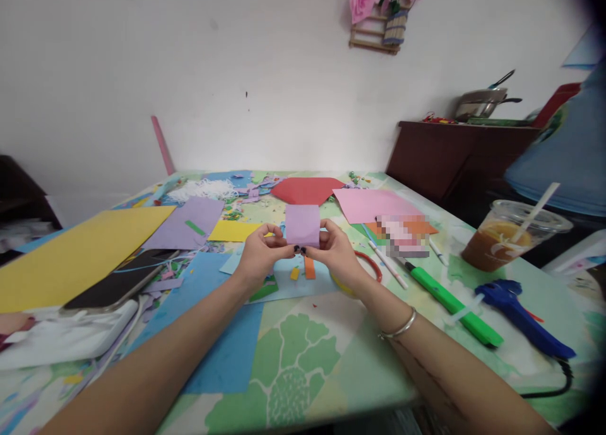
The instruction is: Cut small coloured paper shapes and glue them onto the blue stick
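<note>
Both my hands hold a small folded piece of lilac paper (303, 224) up above the middle of the table. My left hand (259, 254) pinches its left lower edge, fingers closed. My right hand (335, 250) pinches the right lower edge, fingers closed too, with a bangle on that wrist. Below the paper lie a small orange strip (309, 269) and a yellow scrap (295, 273) on a light blue sheet (303, 283).
Coloured sheets cover the table: yellow (76, 252), purple (189, 223), red (305, 190), pink (372, 204), blue (227, 353). A phone (118, 282) lies left. A green marker (452, 305), blue glue gun (518, 315), white pen (388, 264), tape roll (372, 264) and iced drink cup (509, 236) sit right.
</note>
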`<state>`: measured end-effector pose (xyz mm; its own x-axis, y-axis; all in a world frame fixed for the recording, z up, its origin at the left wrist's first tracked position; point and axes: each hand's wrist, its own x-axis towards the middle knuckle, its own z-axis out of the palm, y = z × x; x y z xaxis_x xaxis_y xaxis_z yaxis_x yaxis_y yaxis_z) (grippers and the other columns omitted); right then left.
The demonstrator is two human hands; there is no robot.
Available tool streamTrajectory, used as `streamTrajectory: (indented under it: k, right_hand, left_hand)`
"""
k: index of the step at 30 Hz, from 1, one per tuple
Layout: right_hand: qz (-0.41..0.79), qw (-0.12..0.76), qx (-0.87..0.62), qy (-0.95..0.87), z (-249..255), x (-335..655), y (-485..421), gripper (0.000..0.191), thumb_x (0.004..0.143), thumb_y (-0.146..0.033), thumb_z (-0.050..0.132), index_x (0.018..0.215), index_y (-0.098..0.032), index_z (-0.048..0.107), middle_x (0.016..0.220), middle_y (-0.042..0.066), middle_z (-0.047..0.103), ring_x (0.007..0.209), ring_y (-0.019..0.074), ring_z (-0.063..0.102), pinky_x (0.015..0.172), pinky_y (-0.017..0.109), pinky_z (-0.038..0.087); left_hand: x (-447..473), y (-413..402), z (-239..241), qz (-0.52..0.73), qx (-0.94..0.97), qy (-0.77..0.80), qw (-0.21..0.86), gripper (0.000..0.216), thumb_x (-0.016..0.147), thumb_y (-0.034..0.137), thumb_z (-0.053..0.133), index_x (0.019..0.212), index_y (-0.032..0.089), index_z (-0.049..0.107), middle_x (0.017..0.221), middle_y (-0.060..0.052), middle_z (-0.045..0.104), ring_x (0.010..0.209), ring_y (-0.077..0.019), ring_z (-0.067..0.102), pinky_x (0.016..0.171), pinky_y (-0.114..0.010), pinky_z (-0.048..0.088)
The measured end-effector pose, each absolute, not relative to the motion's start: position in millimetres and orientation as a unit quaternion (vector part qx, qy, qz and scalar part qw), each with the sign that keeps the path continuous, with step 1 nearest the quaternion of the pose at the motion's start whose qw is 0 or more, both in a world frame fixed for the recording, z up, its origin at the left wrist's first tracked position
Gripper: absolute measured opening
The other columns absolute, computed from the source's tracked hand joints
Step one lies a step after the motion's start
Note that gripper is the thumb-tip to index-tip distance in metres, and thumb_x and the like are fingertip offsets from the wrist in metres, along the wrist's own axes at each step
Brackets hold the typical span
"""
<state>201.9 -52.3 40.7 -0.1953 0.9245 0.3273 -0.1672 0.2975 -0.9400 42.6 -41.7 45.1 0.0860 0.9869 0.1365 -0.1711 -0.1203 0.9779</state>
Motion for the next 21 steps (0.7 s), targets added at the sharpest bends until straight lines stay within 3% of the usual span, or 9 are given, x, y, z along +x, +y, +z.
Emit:
streamTrajectory:
  k: [12,21]
  right_hand:
    - [0.420,0.532,-0.358,-0.642,34.9,204.7,-48.8,0.032,0.069,-0.014,0.065,0.097,-0.022,0.051,0.088,0.003,0.069,0.080,0.0180,0.066,0.071,0.030,0.054]
    - [0.380,0.511,-0.404,-0.656,34.2,204.6,-48.2,0.031,0.068,-0.014,0.063,0.095,-0.021,0.051,0.087,0.005,0.069,0.078,0.0199,0.067,0.066,0.031,0.053]
  left_hand:
    - [46.7,-45.5,42.3,0.537,0.520,0.391,0.537,0.036,0.055,0.019,0.079,0.077,0.019,0.050,0.064,0.002,0.069,0.058,-0.0131,0.064,0.063,-0.026,0.050]
    - [50.7,-45.4,39.6,0.527,0.562,0.383,0.511,0.037,0.058,0.011,0.073,0.086,0.018,0.049,0.074,-0.001,0.072,0.069,-0.0158,0.067,0.066,-0.027,0.051]
